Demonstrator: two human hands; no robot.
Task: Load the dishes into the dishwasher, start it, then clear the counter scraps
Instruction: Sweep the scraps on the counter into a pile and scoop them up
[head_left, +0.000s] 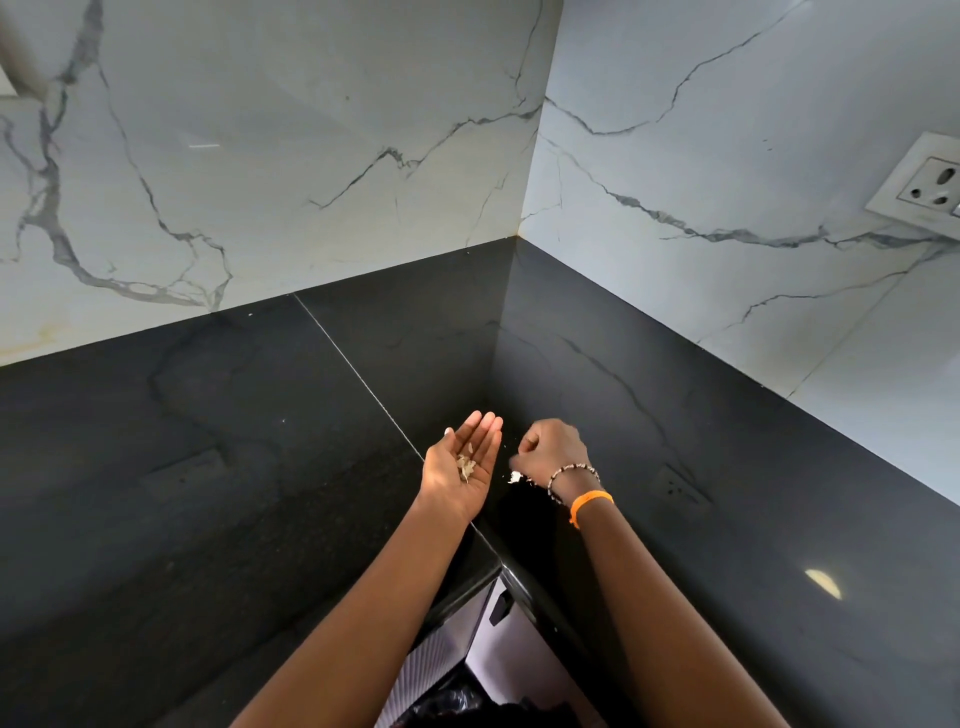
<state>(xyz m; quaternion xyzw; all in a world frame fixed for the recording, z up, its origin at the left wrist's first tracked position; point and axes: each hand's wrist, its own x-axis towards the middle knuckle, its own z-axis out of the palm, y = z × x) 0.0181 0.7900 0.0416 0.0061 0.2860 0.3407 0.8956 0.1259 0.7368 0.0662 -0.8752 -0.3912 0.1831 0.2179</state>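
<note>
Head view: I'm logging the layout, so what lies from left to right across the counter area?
Bare black counter → left hand, palm up with scraps in it → scraps on the counter → right hand, fingers curled → wall socket.

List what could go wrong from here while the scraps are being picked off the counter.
1. The scraps lie loose in the flat, open left hand; a tilt could spill them onto the black counter.
2. The pale bit under the right hand could get missed or brushed off the counter edge.
</note>
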